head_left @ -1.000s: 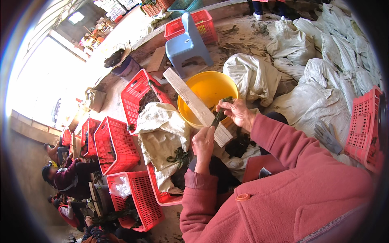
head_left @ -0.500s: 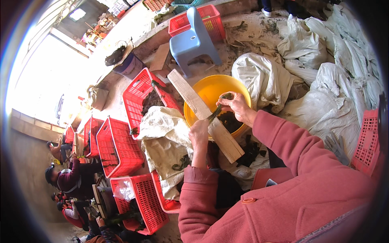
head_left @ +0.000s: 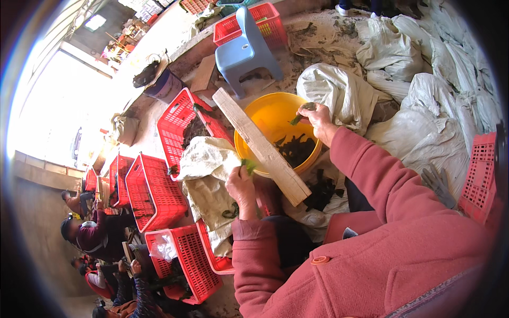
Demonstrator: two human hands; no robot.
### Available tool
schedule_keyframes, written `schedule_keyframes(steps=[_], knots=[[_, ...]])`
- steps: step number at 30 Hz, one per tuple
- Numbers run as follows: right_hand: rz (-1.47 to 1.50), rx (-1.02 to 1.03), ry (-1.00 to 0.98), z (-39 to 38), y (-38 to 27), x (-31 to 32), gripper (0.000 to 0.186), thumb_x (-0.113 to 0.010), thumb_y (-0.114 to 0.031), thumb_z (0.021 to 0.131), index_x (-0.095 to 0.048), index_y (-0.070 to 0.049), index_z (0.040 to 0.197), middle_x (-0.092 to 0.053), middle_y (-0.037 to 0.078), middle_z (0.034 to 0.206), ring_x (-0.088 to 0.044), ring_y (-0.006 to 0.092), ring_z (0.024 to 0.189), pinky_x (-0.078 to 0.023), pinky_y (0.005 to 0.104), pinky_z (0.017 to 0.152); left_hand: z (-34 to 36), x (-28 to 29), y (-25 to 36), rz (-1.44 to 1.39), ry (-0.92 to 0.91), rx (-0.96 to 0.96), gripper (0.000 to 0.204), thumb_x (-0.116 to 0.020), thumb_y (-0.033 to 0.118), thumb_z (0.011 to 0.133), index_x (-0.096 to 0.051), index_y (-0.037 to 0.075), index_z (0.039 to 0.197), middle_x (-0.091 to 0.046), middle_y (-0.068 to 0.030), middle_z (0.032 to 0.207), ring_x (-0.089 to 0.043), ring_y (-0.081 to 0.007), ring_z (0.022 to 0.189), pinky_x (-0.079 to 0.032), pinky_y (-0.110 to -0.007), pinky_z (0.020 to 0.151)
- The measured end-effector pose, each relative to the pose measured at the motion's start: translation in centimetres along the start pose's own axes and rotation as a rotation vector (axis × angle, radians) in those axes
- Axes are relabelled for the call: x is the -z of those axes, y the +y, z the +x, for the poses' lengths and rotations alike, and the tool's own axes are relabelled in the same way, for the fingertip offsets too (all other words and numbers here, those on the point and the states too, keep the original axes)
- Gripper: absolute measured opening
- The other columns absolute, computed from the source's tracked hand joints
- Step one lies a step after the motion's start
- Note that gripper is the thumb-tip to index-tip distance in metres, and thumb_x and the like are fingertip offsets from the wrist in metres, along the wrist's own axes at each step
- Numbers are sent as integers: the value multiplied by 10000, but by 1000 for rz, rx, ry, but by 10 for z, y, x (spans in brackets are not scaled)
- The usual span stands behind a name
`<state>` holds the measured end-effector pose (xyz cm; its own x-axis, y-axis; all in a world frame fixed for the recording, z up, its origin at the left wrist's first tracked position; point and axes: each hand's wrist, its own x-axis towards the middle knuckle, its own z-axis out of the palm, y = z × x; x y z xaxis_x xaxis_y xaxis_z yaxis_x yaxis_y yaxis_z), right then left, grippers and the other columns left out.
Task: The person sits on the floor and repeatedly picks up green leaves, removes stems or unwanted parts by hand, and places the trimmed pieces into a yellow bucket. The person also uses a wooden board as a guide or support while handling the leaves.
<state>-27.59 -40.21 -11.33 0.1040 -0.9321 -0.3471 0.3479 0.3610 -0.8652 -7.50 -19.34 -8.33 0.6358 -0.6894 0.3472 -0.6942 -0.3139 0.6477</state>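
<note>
My left hand is closed on a small bright green leafy piece that looks like seaweed, just left of a wooden plank. Over the right side of a yellow bucket, my right hand pinches a dark green seaweed strip, whose end hangs down. The plank lies across the bucket's rim. Inside the bucket sit dark seaweed pieces, partly hidden by the plank. More dark scraps lie on the ground by the bucket.
A cream sack drapes over a red crate at my left, with more red crates beyond. A blue plastic chair stands behind the bucket. White sacks and a grey glove lie to the right. Several people sit at far left.
A green strip stretched between both hands is now in separate pieces. My left hand has moved left and down off the plank; my right has moved away from it, over the bucket's right side.
</note>
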Motion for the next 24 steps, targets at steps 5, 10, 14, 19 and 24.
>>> schedule_keyframes(steps=[5, 10, 14, 19, 24], knots=[[-112, -29, -312, -14, -4, 17, 198, -689, -31, 891, -647, -28, 1084, -675, 78, 1134, -624, 176, 1100, -481, 347, 987, -11, 19, 9, -629, -138, 322, 302, -547, 248, 1013, -633, 13, 843, -468, 31, 617, -387, -71, 544, -323, -273, 508], [-313, 260, -342, -54, -13, 1, 252, -674, -51, 893, -653, -6, 1141, -686, 86, 1109, -623, 170, 1091, -456, 303, 1017, -30, 35, 32, -1007, -259, 345, 173, -513, 149, 1001, -635, 29, 973, -478, 47, 663, -390, -31, 567, -278, -204, 508], [-378, 278, -751, -108, -29, -16, 294, -681, -233, 948, -652, -24, 1151, -690, 78, 1053, -632, 141, 973, -512, 314, 889, -44, 50, 53, -1102, -396, 330, 189, -527, 86, 988, -613, -12, 1125, -557, 12, 758, -440, -57, 633, -360, -200, 590], [-660, 282, -942, -163, -29, -41, 359, -705, -246, 933, -649, 8, 1179, -687, 39, 910, -617, 83, 757, -525, 261, 648, -63, 54, 70, -937, -509, 164, 407, -544, 50, 978, -393, 13, 1354, -632, -47, 864, -510, -71, 682, -415, -209, 613], [-647, 317, -822, -178, -35, -43, 200, -658, -101, 946, -693, 28, 1094, -695, 44, 822, -606, 76, 596, -514, 232, 511, -82, 74, 44, -662, -471, 20, 345, -615, 54, 942, -517, -10, 1266, -638, -11, 857, -523, -51, 696, -427, -208, 611]])
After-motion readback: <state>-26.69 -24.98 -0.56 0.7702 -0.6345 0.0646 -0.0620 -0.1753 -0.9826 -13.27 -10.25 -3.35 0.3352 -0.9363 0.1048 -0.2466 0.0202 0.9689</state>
